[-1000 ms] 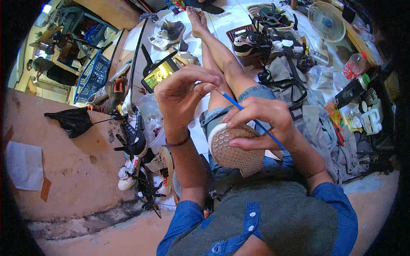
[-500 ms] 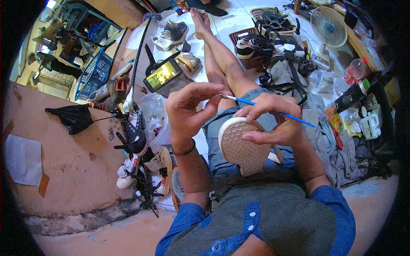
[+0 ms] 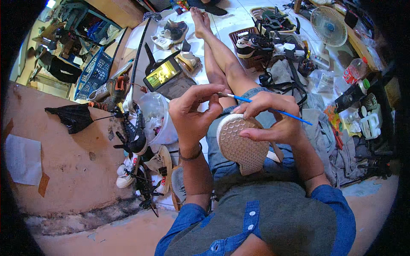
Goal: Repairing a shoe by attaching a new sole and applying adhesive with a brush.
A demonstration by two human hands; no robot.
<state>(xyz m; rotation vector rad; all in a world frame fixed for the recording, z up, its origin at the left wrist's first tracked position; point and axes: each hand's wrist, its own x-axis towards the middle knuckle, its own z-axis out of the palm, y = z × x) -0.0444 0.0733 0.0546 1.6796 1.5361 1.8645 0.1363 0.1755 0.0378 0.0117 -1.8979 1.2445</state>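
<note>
Blue brush [image 3: 242, 99] spans both hands; pale shoe [image 3: 240, 145] sole-up just below.
Left hand [image 3: 191, 109] nearly closed, thumb and index drawn together at the brush tip; whether they squeeze the bristles, cannot tell; right hand [image 3: 279, 117] half open, thumb laid on the patterned sole, index at its white edge, brush handle running across this hand; shoe under the right fingertips, above the denim-covered lap [image 3: 218, 164]; brush probably light, handle stiff and slick, tip soft and easily splayed, best taken near the pale collar; shoe likely light, rubber grippy and slightly bendy, best held by the sole edge; beyond the left fingers, a lit phone [image 3: 162, 76]; left of that wrist, a clear tub [image 3: 167, 130].
</note>
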